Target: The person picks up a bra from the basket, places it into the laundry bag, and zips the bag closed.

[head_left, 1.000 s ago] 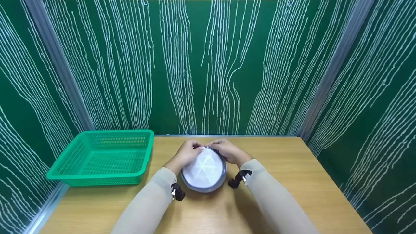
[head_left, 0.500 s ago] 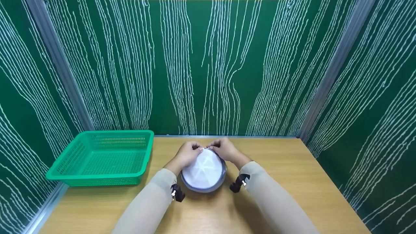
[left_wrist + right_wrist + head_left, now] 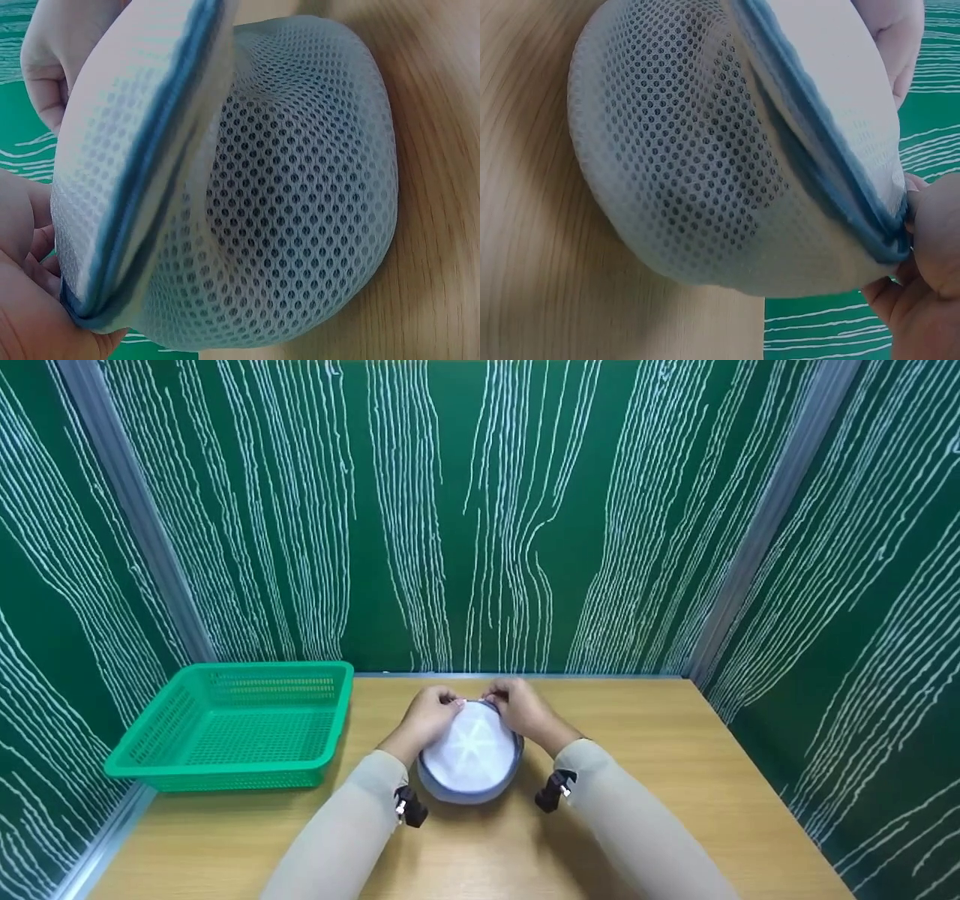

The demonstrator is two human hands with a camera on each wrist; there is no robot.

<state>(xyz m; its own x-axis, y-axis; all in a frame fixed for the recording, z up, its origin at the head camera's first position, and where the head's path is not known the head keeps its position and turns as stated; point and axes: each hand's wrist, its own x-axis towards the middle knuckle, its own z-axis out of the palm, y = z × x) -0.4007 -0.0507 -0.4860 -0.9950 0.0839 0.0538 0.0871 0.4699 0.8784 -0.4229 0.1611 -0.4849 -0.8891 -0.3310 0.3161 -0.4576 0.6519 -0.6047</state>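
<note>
A round mesh laundry bag (image 3: pixel 472 750) with a white top and blue-grey trim stands on the table between my forearms. Its white mesh side (image 3: pixel 300 187) bulges out under the blue edging (image 3: pixel 810 112). At the far edge of the bag, my left hand (image 3: pixel 429 720) pinches the trim left of centre. A short gap away on the same edge, my right hand (image 3: pixel 529 712) also pinches the trim. In the right wrist view the right fingers hold the corner where the blue edging ends. Whatever small part lies inside the fingertips is hidden.
A green plastic basket (image 3: pixel 225 769) with perforated walls stands on the left of the wooden table (image 3: pixel 637 780). Green panels (image 3: pixel 510 585) with white wavy lines rise behind and at both sides. Dark camera mounts (image 3: pixel 553 791) sit on both wrists.
My right hand has shifted slightly right along the bag's far edge, and the gap between the two hands' fingertips has widened. The bag and basket stay in place.
</note>
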